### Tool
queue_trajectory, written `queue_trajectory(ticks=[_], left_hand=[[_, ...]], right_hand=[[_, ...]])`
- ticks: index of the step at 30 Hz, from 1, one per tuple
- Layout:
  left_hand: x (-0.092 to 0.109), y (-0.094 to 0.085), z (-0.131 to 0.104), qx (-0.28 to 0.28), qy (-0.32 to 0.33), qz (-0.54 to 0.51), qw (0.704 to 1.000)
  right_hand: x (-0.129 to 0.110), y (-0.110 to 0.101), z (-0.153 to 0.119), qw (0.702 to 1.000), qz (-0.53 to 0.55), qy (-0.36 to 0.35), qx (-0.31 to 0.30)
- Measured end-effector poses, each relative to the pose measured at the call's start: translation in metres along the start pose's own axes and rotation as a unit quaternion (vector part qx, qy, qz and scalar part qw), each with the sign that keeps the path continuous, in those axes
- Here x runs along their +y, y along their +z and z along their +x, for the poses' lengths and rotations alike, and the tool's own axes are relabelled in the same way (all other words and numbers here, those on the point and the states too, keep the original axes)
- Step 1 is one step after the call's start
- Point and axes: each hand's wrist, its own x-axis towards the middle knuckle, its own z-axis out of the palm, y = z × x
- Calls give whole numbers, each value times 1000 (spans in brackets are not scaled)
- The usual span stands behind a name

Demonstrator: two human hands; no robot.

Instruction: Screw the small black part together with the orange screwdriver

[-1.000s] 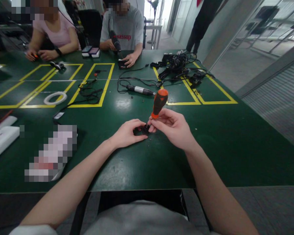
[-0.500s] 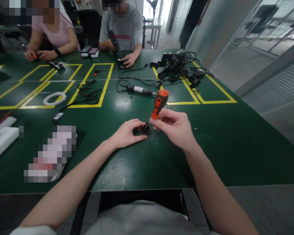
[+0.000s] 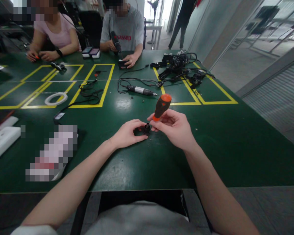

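Note:
My left hand [image 3: 129,133] rests on the green table, its thumb and fingers curled round a small round black part [image 3: 146,130] with a short stem pointing up. In my right hand [image 3: 173,125] is a screwdriver [image 3: 162,106] with an orange and dark handle, pinched low near its collar and leaning to the right. The screwdriver's tip is hidden or too thin to make out beside the black part. Tiny bits, perhaps screws [image 3: 149,145], lie on the table just below the part.
Beyond my hands lies a corded electric screwdriver [image 3: 141,90], with a heap of black cables [image 3: 178,63] behind it to the right. At left are a white ring [image 3: 56,98], a blurred-out object [image 3: 55,151] and a white power strip [image 3: 5,140]. Two people sit working across the table [image 3: 235,147].
The screwdriver handle has turned and tipped slightly further right in my right hand. My left hand keeps its hold on the black part. A standing person in the background has shifted.

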Motion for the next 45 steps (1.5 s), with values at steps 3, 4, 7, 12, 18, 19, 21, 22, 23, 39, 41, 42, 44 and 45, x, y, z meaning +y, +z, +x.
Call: queue_trajectory(ticks=[3, 4, 7, 12, 18, 19, 21, 22, 23, 39, 41, 42, 44, 45], left_hand=[[-1, 0, 0, -1, 1, 0, 1000], [-1, 0, 0, 0, 1, 2, 1000], [-1, 1, 0, 3, -1, 16, 1000], [0, 1, 0, 5, 1, 25, 1000], [0, 0, -1, 0, 0, 13, 1000], [0, 0, -1, 1, 0, 12, 1000], [-2, 0, -1, 3, 1, 13, 1000], [-2, 0, -1, 5, 1, 16, 1000], [-3, 1, -2, 10, 0, 18, 1000], [7, 1, -2, 97, 24, -44, 994], [8, 0, -2, 84, 0, -52, 995], [8, 0, -2, 78, -10, -60, 995], [9, 0, -1, 71, -22, -74, 995], [10, 0, -1, 70, -25, -78, 994]], right_hand=[[1, -1, 1, 1000, -16, -8, 11], [2, -1, 1, 1000, -17, -8, 11], [4, 0, 2, 1000, -2, -11, 3], [5, 1, 1, 999, 32, 3, 6], [2, 1, 1, 1000, 8, 21, -3], [2, 1, 1, 1000, 5, 18, -4], [3, 0, 2, 1000, 8, 11, -6], [3, 0, 3, 1000, 14, 9, -8], [4, 0, 3, 1000, 20, 9, -12], [4, 2, 3, 999, 29, 21, -20], [3, 3, 3, 998, 44, 22, -32], [3, 4, 3, 998, 51, 21, -35], [3, 5, 4, 998, 60, 18, -32], [3, 6, 4, 998, 62, 17, -28]])
